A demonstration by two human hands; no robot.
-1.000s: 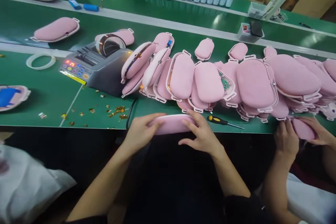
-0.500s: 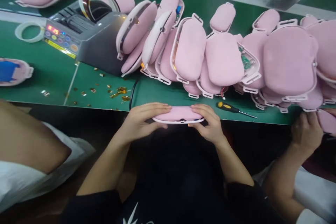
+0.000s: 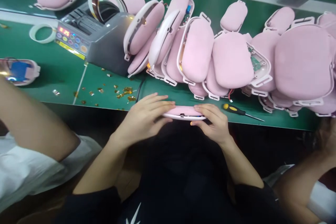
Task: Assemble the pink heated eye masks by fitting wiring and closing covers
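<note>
A pink padded shell with a white rim [image 3: 183,112] is held edge-on at the near edge of the green table [image 3: 168,94]. My left hand [image 3: 143,117] wraps its left end, fingers laid over the top. My right hand [image 3: 212,122] grips its right end, fingers curled over it. Just behind lies a long heap of similar pink shells [image 3: 231,59], some showing a circuit board inside.
A grey tape dispenser machine [image 3: 97,42] with a lit panel stands left of the heap, gold tape scraps [image 3: 123,92] in front of it. A yellow-handled screwdriver [image 3: 241,112] lies right of my hands. Other people's arms [image 3: 31,122] flank me on both sides.
My hands slid closer together over the pink shell, covering more of it. The view shifted slightly; the person on the left raised an arm into view.
</note>
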